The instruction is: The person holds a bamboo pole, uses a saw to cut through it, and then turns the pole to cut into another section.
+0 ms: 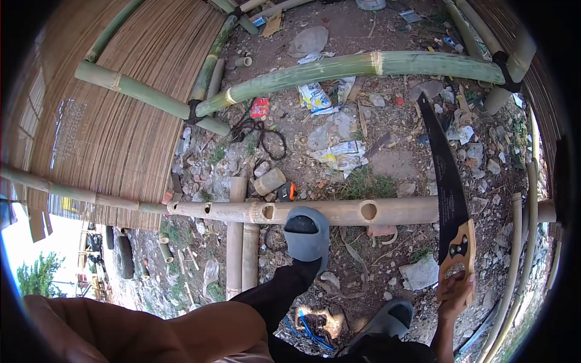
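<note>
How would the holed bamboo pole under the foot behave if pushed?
The bamboo pole looks apt to roll: round, resting across two shorter bamboo pieces, a sandalled foot pinning it. Likely stiff, since it lies straight. Its holes suggest hollow, so fairly light.

At 7 o'clock a blurred tan cloth-covered limb (151,330) runs off the bottom edge; arm or knee, unclear. At 4 o'clock the right hand (455,291) covers the grip of the black-bladed wooden-handled saw (454,193). The grey rubber slipper (307,233) hides part of the pale holed bamboo pole (339,212), which is cut off at 3 o'clock.
</note>
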`<state>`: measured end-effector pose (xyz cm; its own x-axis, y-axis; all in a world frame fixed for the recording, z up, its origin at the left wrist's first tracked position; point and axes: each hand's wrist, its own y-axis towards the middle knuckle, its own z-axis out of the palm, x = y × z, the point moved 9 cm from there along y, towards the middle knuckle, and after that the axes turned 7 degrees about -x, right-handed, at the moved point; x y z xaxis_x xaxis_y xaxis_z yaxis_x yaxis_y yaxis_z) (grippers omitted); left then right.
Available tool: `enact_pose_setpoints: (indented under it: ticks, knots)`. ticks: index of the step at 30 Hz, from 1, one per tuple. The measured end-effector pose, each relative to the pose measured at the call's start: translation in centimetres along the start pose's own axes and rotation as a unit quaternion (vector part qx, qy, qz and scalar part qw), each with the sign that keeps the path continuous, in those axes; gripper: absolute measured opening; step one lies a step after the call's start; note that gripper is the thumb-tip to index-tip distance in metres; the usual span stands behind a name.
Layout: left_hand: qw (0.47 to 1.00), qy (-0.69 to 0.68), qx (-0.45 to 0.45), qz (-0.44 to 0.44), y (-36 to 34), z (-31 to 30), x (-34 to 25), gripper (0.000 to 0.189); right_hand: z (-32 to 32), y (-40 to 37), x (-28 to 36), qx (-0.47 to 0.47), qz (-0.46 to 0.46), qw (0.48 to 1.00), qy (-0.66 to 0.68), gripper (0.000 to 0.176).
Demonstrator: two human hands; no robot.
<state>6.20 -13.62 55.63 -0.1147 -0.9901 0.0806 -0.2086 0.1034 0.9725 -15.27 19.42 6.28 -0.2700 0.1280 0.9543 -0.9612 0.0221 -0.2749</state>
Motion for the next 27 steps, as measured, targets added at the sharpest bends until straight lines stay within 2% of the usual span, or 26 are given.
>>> enact_pose_setpoints:
  ticks: [7, 9, 16, 18, 27]
  knots:
    - [1.000, 0.003, 0.005, -0.001, 0.0, -0.2, 0.1, 0.033, -1.1, 0.3, -1.2, -0.022, 0.021, 1.000, 0.010, 0.051]
    - [1.000, 0.005, 0.006, -0.002, 0.0, -0.3, 0.1, 0.033, -0.8, 0.3, -0.4, -0.015, -0.018, 0.999, -0.035, 0.048]
    - [1.000, 0.008, 0.010, 0.001, 0.2, -0.2, -0.1, 0.031, 0.1, 0.0, 0.6, -0.020, -0.024, 0.999, -0.039, 0.049]
    - [1.000, 0.009, 0.013, 0.000, 0.3, -0.3, -0.2, 0.031, -0.2, -0.1, 0.3, -0.050, -0.004, 0.999, -0.011, 0.050]
    - [1.000, 0.018, 0.019, 0.003, 0.4, -0.4, -0.5, 0.029, 0.1, 0.0, -0.1, -0.017, 0.011, 0.999, 0.025, 0.048]
